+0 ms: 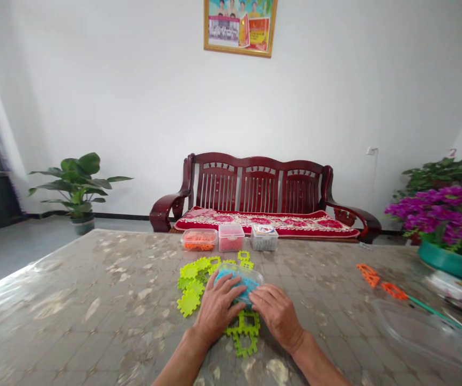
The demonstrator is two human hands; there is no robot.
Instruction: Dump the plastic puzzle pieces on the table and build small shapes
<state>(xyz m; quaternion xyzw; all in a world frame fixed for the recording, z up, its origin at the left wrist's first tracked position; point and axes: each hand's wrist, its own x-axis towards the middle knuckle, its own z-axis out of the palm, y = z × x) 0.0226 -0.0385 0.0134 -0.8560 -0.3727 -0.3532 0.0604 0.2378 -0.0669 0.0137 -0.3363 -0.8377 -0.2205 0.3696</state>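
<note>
A clear plastic box [258, 274] filled with blue pieces [250, 284] sits in front of me among lime-green toothed building pieces [189, 296]. Across the top of the box lies my left hand [218, 304], its fingers spread over the blue pieces. My right hand [277, 311] has its fingers curled at the box's right rim, with the fingertips partly hidden. More green pieces, square frames and an arched one [247, 340], lie between my wrists. Behind the box, further green pieces [244, 256] reach toward the far side.
Along the table's [105, 300] far edge stand a box of orange pieces [199, 240], a pink-filled box [231, 238] and a grey-filled box [264, 238]. On the right are orange pieces [394, 291], a clear lid [416, 327] and a flower pot [452, 260]. A wooden bench [258, 182] stands beyond.
</note>
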